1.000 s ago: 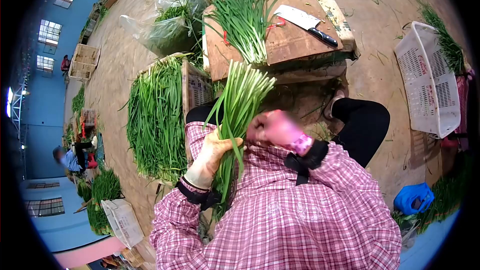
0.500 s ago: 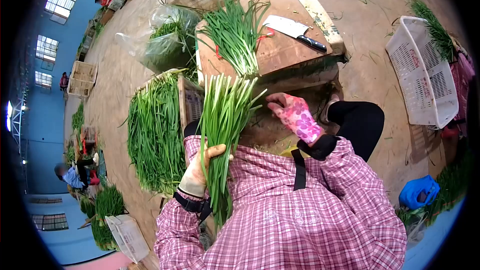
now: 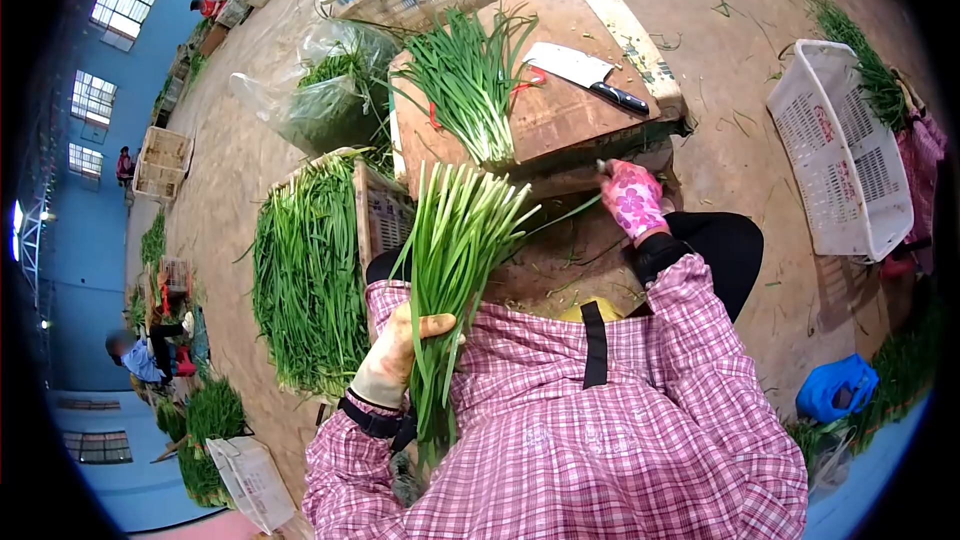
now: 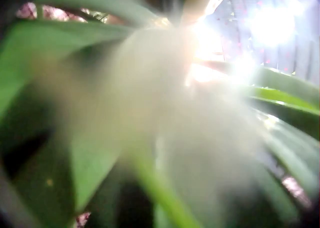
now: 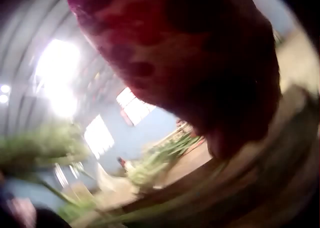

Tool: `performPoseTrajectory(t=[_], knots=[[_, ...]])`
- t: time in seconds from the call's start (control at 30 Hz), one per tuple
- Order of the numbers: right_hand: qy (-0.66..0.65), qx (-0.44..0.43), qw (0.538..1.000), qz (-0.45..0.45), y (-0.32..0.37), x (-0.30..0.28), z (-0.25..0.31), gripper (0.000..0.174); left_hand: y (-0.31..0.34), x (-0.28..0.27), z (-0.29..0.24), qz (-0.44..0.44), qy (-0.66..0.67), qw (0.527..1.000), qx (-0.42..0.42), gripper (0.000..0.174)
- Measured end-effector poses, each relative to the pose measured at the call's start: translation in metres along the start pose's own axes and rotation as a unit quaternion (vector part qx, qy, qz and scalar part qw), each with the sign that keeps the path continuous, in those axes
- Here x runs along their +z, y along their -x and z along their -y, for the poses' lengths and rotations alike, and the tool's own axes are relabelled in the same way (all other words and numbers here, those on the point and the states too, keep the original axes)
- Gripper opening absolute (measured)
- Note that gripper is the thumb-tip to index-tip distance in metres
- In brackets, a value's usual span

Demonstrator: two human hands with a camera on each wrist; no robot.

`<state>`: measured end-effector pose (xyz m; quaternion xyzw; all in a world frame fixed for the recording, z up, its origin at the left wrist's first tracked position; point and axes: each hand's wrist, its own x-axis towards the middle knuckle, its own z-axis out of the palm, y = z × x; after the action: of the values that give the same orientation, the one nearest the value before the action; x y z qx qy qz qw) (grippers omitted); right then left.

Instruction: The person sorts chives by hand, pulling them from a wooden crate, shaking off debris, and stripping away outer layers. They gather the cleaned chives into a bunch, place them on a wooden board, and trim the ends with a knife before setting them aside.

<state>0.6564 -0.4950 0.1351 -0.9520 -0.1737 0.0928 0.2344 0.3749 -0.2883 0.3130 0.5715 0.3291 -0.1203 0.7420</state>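
My left hand, in a pale glove, grips a bunch of garlic chives over my lap, pale stem ends up and leaves hanging past the wrist. Blurred green leaves fill the left wrist view. Out to the right of the bunch, my right hand in a pink flowered glove has its fingers curled. A single green leaf stretches from beside the bunch to its fingertips, which pinch it. In the right wrist view the dark glove covers much of the picture, with a blurred strand reaching its fingertips.
Before me a wooden board carries another chive bunch on red ties and a cleaver. A crate heaped with chives stands at left, near a clear plastic bag. White crates stand farther off.
My right hand has moved from beside the bunch out to the right, and a leaf now stretches to it. The left hand keeps its hold, and the bunch has tipped more upright.
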Motion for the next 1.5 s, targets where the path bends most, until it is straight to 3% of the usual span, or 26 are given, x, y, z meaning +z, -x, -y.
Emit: performPoseTrajectory(t=[0.13, 0.17, 0.27, 0.3, 0.37, 0.4, 0.47, 0.5, 0.53, 0.6, 0.67, 0.7, 0.73, 0.8, 0.87, 0.9, 0.93, 0.97, 1.0, 1.1, 1.13, 1.2, 1.3, 1.4, 1.43, 1.5], knots=[[-0.214, -0.054, 0.975, 0.006, 0.02, -0.027, 0.046, 0.043, -0.014, -0.016, 0.02, 0.009, 0.003, 1.0, -0.025, 0.033], [-0.325, -0.06, 0.941, 0.067, 0.023, -0.024, 0.058, 0.044, -0.016, -0.015, 0.022, 0.016, 0.015, 0.999, -0.033, 0.034], [-0.484, -0.033, 0.859, 0.165, 0.025, -0.008, 0.065, 0.027, -0.022, -0.019, 0.03, 0.038, 0.049, 0.998, -0.023, 0.035], [-0.505, -0.025, 0.857, 0.096, 0.013, 0.016, 0.047, 0.021, -0.019, -0.02, 0.028, 0.038, 0.036, 0.998, -0.02, 0.038], [-0.492, -0.004, 0.87, -0.038, 0.007, 0.012, 0.042, 0.012, -0.017, -0.02, 0.03, 0.036, 0.011, 0.999, -0.018, 0.042], [-0.504, -0.01, 0.863, -0.021, 0.007, 0.002, 0.044, 0.015, -0.019, -0.019, 0.03, 0.037, -0.003, 0.999, -0.017, 0.043], [-0.307, -0.189, 0.933, -0.022, 0.026, -0.038, 0.071, 0.016, -0.021, -0.018, 0.036, 0.044, 0.003, 0.999, -0.032, 0.045], [-0.276, -0.263, 0.924, 0.023, 0.033, -0.049, 0.081, 0.022, -0.025, -0.018, 0.04, 0.052, 0.02, 0.997, -0.045, 0.046], [-0.182, -0.237, 0.951, 0.081, 0.042, -0.061, 0.097, 0.03, -0.028, -0.018, 0.043, 0.058, 0.038, 0.996, -0.055, 0.046], [-0.124, -0.263, 0.954, 0.076, 0.044, -0.05, 0.1, 0.043, -0.029, -0.015, 0.047, 0.046, -0.041, 0.998, -0.022, 0.045], [-0.142, -0.265, 0.938, 0.171, 0.043, -0.042, 0.097, 0.046, -0.031, -0.015, 0.047, 0.064, -0.087, 0.994, 0.013, 0.047], [-0.257, -0.192, 0.905, 0.279, 0.039, -0.036, 0.102, 0.053, -0.029, -0.011, 0.046, 0.056, -0.086, 0.995, 0.001, 0.037], [-0.293, -0.225, 0.887, 0.277, 0.043, -0.038, 0.095, 0.056, -0.028, -0.011, 0.047, 0.056, -0.091, 0.994, 0.0, 0.037], [-0.453, -0.125, 0.809, 0.354, 0.043, -0.017, 0.084, 0.048, -0.029, -0.011, 0.048, 0.061, -0.104, 0.993, -0.001, 0.036], [-0.532, -0.071, 0.808, 0.244, 0.04, 0.0, 0.074, 0.03, -0.028, -0.012, 0.046, 0.061, -0.101, 0.993, -0.007, 0.035], [-0.596, -0.055, 0.772, 0.214, 0.032, -0.001, 0.06, 0.031, -0.026, -0.014, 0.045, 0.069, -0.089, 0.994, -0.011, 0.035], [-0.557, -0.065, 0.819, 0.12, 0.027, 0.001, 0.048, 0.024, -0.023, -0.017, 0.045, 0.075, -0.077, 0.994, -0.016, 0.035], [-0.301, -0.061, 0.945, 0.114, 0.011, -0.001, 0.028, 0.022, -0.023, -0.021, 0.051, 0.073, -0.075, 0.994, -0.014, 0.035], [-0.021, -0.051, 0.993, 0.101, 0.001, -0.006, 0.016, 0.022, -0.021, -0.022, 0.052, 0.069, -0.074, 0.995, -0.026, 0.036], [-0.149, -0.099, 0.982, 0.059, 0.014, -0.016, 0.015, 0.021, -0.022, -0.017, 0.048, 0.044, -0.069, 0.997, -0.011, 0.031], [-0.332, -0.004, 0.914, 0.231, 0.017, -0.027, 0.024, 0.024, -0.022, -0.017, 0.049, 0.046, -0.075, 0.996, -0.009, 0.032], [-0.432, -0.101, 0.848, 0.29, 0.025, -0.01, 0.027, 0.023, -0.024, -0.015, 0.047, 0.05, -0.089, 0.995, -0.005, 0.033], [-0.51, -0.063, 0.8, 0.31, 0.038, -0.017, 0.046, 0.014, -0.023, -0.011, 0.044, 0.053, -0.116, 0.992, -0.018, 0.043], [-0.594, -0.034, 0.737, 0.321, 0.03, 0.005, 0.038, 0.011, -0.025, -0.014, 0.05, 0.045, -0.1, 0.994, 0.009, 0.034], [-0.634, -0.03, 0.725, 0.268, 0.03, 0.009, 0.032, 0.01, -0.024, -0.014, 0.05, 0.038, -0.108, 0.993, 0.002, 0.034], [-0.575, -0.016, 0.807, 0.134, 0.019, 0.012, 0.017, 0.013, -0.02, -0.011, 0.043, 0.025, -0.125, 0.992, -0.01, 0.034]])
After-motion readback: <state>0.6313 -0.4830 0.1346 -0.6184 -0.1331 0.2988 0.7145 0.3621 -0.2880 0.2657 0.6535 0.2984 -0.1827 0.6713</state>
